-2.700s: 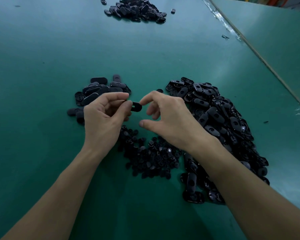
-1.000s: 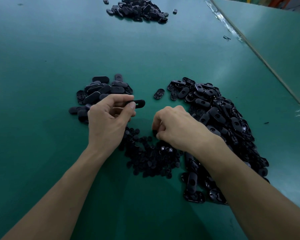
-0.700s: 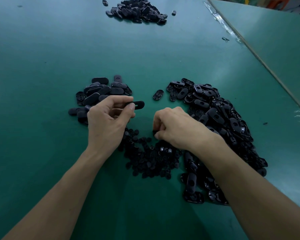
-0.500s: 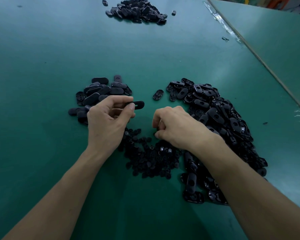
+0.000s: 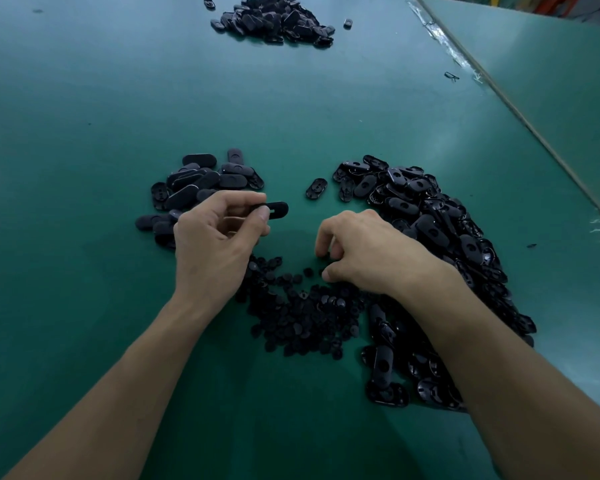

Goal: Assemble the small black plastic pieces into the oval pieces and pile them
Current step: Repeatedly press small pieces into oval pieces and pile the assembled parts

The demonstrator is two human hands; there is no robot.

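One oval piece (image 5: 275, 209) staying pinched in left hand (image 5: 215, 244); right hand (image 5: 364, 254) dropping to small pieces (image 5: 302, 313), 5 o'clock, fetching insert; curled fingers' (image 5: 323, 237) catch unclear.

My green table (image 5: 84, 116) has small black pieces (image 5: 302, 317) up front, plus left oval heap (image 5: 194, 181), right oval heap (image 5: 430, 216), far heap (image 5: 278, 19).

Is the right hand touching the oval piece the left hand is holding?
Apart. The head view shows bare green table between the right hand and the oval piece pinched by the left hand.
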